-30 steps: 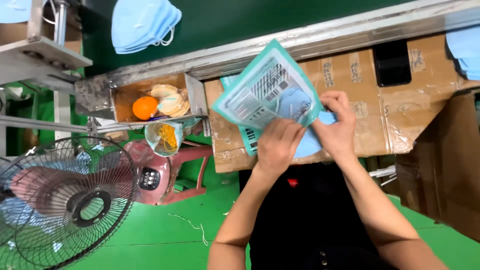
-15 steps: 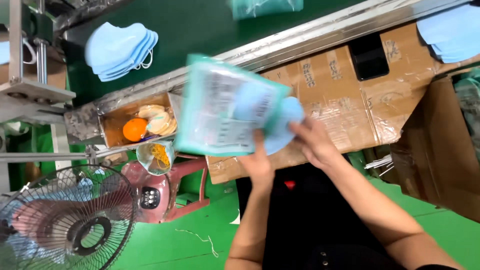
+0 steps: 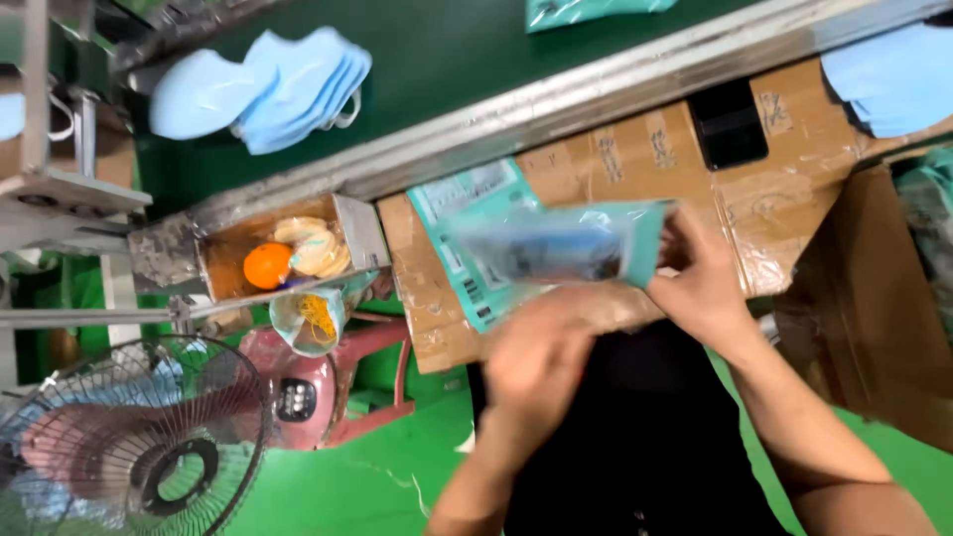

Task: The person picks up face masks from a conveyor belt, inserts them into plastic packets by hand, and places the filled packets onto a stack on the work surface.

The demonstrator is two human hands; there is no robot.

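Teal pouch (image 3: 561, 243) above flat teal pouches (image 3: 467, 238) on cardboard.

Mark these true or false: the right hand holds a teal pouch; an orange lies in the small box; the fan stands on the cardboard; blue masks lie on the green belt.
1. The right hand holds a teal pouch: true.
2. An orange lies in the small box: true.
3. The fan stands on the cardboard: false, it stands low at the left, off the cardboard.
4. Blue masks lie on the green belt: true.
5. The left hand rests on the masks: false, it is below the pouch.
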